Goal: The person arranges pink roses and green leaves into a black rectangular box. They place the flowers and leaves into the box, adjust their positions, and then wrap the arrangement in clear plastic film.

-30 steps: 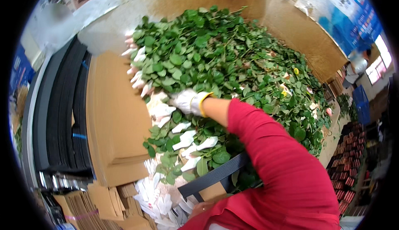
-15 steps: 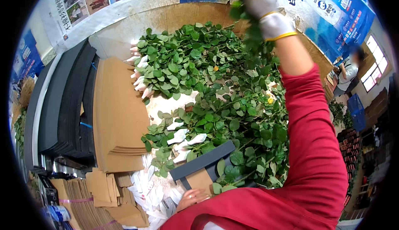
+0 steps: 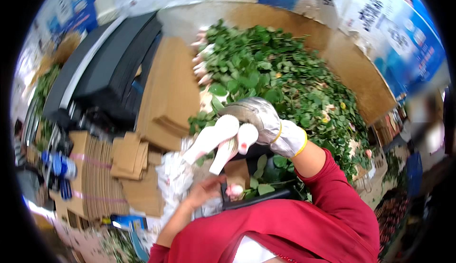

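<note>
My right hand (image 3: 254, 123), in a grey-white glove with yellow trim, is closed on several roses, their heads in white sleeves (image 3: 213, 139) and their leaves behind. My left hand (image 3: 204, 189), bare, has its fingers loosely extended at the left edge of a dark box (image 3: 256, 201) below them. A pale pink rose (image 3: 233, 191) and leaves lie in this box. Beyond my gloved hand spreads a heap of leafy rose stems (image 3: 285, 58), with pale sleeved heads along its left side.
Dark sheets (image 3: 107, 68) and brown cardboard (image 3: 166, 87) are stacked left. Bundled cardboard (image 3: 95, 172), white sleeves (image 3: 173, 177) and a blue-and-white container (image 3: 61, 165) are lower left. A cardboard barrier (image 3: 365, 87) backs the heap. People (image 3: 23, 182) stand at both sides.
My right hand reached into the heap, lifted stems high, then came down toward my body with sleeved roses. My left hand has moved slightly left and up. The view has shifted.
</note>
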Demonstrator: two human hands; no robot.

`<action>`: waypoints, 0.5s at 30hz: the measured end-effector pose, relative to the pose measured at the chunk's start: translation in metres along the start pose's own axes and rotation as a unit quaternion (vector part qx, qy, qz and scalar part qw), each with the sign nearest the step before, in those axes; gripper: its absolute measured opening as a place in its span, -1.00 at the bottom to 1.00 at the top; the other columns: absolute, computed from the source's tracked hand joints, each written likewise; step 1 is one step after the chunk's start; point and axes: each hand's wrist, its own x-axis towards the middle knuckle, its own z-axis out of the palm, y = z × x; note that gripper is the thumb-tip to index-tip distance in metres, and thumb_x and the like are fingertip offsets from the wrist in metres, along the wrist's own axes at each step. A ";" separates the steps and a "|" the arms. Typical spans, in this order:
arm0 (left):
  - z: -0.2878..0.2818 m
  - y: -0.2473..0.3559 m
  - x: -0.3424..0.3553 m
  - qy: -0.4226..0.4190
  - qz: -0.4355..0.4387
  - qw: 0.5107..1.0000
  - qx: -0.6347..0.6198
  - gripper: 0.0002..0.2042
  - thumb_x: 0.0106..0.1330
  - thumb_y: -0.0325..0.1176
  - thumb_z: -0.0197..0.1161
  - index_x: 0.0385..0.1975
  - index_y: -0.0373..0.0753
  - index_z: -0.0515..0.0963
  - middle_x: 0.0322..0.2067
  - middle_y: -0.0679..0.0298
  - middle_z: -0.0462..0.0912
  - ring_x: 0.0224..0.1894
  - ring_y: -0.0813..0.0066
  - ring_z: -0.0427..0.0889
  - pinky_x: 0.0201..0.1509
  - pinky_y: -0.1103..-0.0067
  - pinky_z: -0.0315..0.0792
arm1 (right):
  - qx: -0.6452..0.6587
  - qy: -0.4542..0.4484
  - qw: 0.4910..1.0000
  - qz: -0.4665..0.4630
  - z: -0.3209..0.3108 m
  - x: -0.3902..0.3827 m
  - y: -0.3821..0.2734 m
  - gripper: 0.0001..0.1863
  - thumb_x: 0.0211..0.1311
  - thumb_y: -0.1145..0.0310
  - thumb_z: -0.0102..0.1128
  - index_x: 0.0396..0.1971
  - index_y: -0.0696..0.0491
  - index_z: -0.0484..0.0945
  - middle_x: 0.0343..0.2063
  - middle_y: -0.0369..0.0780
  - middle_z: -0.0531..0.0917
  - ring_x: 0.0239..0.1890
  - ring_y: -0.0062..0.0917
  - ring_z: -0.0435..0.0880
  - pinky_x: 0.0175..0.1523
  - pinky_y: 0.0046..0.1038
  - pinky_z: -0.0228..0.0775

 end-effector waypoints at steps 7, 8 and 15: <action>0.021 0.145 -0.051 0.268 0.278 0.913 0.128 -0.25 0.05 -0.20 0.55 0.20 -0.27 0.28 -0.16 0.17 0.53 -0.23 0.44 0.58 -0.18 0.56 0.49 | 0.073 -0.068 0.995 -0.008 0.038 0.008 -0.022 -0.54 -0.10 0.27 0.44 -0.12 0.02 0.60 -0.24 -0.17 0.71 -0.19 -0.24 0.72 -0.13 -0.29 0.56; 0.029 0.155 -0.048 0.292 0.276 0.890 0.217 -0.41 0.07 -0.29 0.52 0.07 -0.29 0.39 -0.26 0.18 0.56 -0.31 0.46 0.60 -0.25 0.57 0.49 | 0.057 -0.082 0.995 -0.010 0.036 0.011 -0.028 -0.55 -0.09 0.28 0.43 -0.12 0.02 0.60 -0.24 -0.17 0.71 -0.19 -0.25 0.72 -0.13 -0.29 0.56; 0.002 0.194 -0.131 0.280 0.187 0.851 0.403 -0.78 0.01 -0.55 0.43 -0.31 -0.33 0.61 -0.43 0.13 0.66 -0.40 0.28 0.68 -0.29 0.51 0.52 | 0.028 -0.105 0.992 -0.062 0.040 0.009 -0.025 -0.62 -0.05 0.35 0.27 -0.14 0.04 0.59 -0.29 -0.17 0.69 -0.23 -0.22 0.69 -0.14 -0.28 0.51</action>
